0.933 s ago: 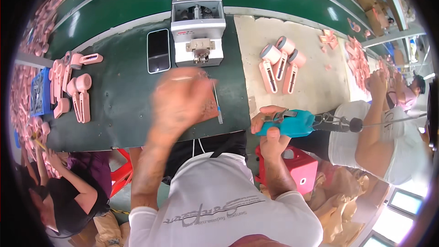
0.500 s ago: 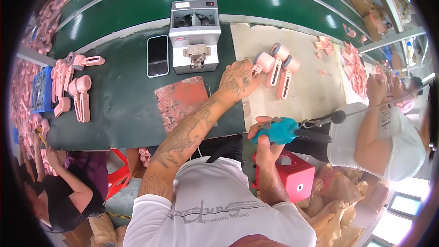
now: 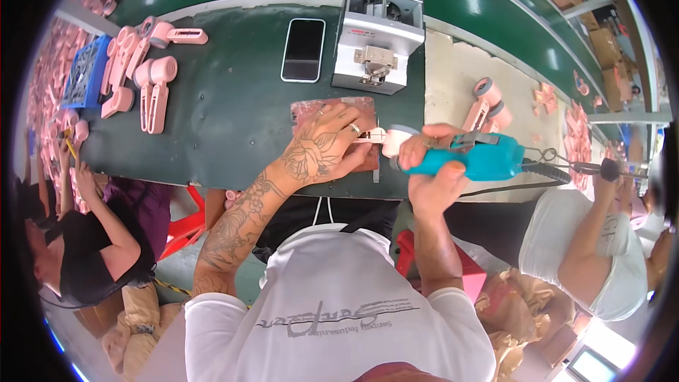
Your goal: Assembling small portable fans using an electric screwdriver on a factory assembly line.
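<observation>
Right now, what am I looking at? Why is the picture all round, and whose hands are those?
The picture comes from a wide camera on a person's head, looking down, so straight edges bend. The two arms coming up from below are that person's own. The left hand presses a small pink part onto a reddish mat. The right hand grips a turquoise electric screwdriver held sideways. On the green table lie a black phone, a grey machine box and pink plastic handles. Other people work on both sides.
</observation>
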`<act>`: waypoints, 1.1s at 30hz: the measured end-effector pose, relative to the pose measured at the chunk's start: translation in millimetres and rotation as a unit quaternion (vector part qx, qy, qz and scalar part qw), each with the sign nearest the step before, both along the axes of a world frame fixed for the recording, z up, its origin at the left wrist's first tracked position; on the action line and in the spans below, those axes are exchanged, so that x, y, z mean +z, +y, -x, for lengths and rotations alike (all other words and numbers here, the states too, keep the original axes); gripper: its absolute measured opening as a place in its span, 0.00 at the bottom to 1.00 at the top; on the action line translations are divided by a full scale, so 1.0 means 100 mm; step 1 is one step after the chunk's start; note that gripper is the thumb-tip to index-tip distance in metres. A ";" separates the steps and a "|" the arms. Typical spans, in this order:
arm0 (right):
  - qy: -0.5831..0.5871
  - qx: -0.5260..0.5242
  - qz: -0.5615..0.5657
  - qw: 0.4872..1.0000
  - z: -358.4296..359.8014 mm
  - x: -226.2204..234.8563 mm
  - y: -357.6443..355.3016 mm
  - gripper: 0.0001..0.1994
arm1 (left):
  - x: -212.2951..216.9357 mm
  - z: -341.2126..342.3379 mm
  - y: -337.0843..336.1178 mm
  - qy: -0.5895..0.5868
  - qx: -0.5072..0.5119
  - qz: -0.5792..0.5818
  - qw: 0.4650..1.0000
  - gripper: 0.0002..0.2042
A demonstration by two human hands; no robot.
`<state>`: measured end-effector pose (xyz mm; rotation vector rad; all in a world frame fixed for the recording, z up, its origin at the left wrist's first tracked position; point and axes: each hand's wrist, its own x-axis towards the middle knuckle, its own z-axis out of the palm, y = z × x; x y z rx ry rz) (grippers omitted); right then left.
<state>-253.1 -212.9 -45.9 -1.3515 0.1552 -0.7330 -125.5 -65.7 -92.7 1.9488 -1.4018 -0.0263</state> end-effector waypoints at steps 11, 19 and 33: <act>-0.062 0.046 -0.015 0.997 -0.47 -0.05 0.04 0.39 | -0.10 0.03 -0.04 0.030 0.036 0.101 0.994 0.12; -0.013 0.013 0.031 0.999 -0.53 -0.04 0.05 0.40 | -0.09 0.03 -0.02 -0.003 0.048 0.077 0.996 0.13; -0.027 0.044 0.042 0.998 -0.54 -0.06 0.01 0.40 | -0.20 -0.03 -0.02 0.070 -0.006 0.093 0.993 0.13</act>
